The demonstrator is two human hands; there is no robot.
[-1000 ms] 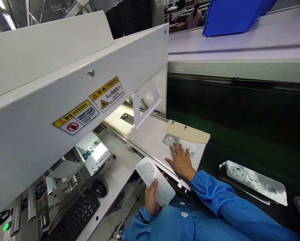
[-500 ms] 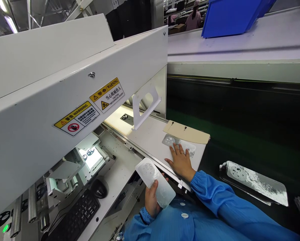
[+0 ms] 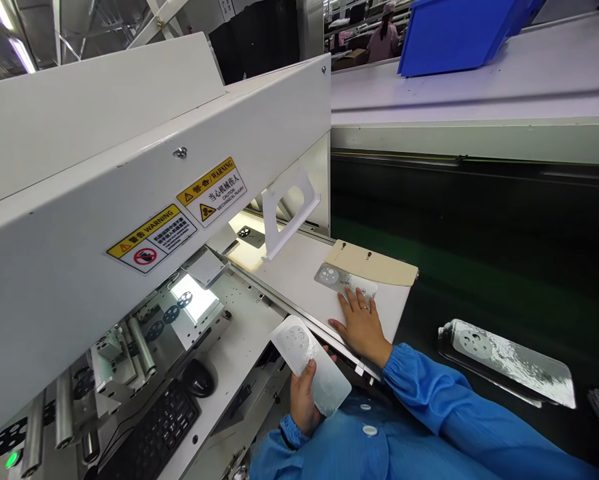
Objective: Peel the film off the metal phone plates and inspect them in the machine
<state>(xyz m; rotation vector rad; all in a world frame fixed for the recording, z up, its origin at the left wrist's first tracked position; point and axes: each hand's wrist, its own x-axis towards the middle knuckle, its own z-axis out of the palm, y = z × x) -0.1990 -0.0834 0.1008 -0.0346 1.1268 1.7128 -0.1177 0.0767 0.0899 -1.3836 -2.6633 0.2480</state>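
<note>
My left hand (image 3: 303,399) grips a silvery phone back panel (image 3: 324,385) by its lower half, thumb on top and fingertips behind the far edge. The round camera area of this panel points up and left. On the white belt (image 3: 292,283), my right hand (image 3: 363,328) lies with spread fingers, its fingertips at the lower edge of a second phone back panel (image 3: 329,275). That panel lies flat along the cream guide plate (image 3: 374,262), partly covered by my fingers. Deeper in, a dark panel (image 3: 251,237) rests on the lit part of the belt.
The white machine housing (image 3: 144,180) with warning labels hangs over the left. A clear bracket (image 3: 292,217) stands above the belt. On the dark surface at right lies a stack of panels (image 3: 512,360). A keyboard (image 3: 149,430), a mouse (image 3: 198,378) and a blue bin (image 3: 454,37) are around.
The panel on the belt has shifted left toward the machine, while my right hand has barely moved. Under the housing, a mechanism and the strip of black discs have shifted. My left hand stays put.
</note>
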